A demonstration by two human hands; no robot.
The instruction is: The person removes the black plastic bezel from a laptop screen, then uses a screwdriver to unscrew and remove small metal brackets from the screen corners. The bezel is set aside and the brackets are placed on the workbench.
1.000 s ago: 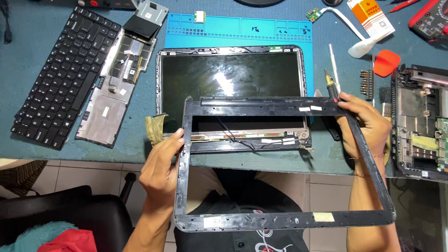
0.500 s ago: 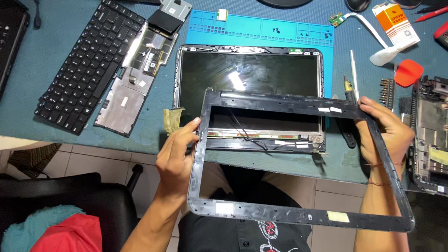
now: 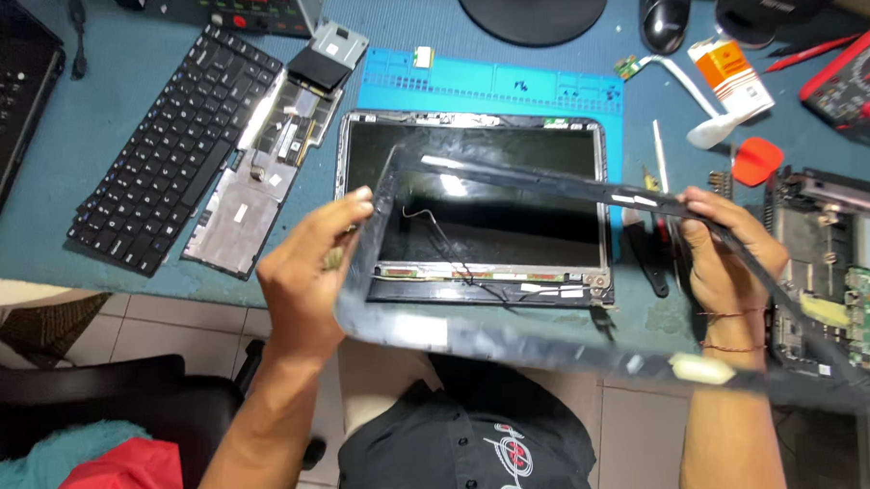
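- Tilted since half a second ago, the bezel (image 3: 516, 348) now slants, blurred, above the screen (image 3: 472, 200) on the worktop (image 3: 113, 121).
- Left hand (image 3: 306, 278) grips its left side.
- Right hand (image 3: 729, 253) seemingly clasps its right side.

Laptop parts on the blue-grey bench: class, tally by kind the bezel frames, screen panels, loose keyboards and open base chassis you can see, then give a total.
Black plastic screen bezel frame, held by left hand and right hand: 1
Dark glossy screen panel: 1
Black loose keyboard: 1
Open base chassis with green circuit board: 1
Total: 4
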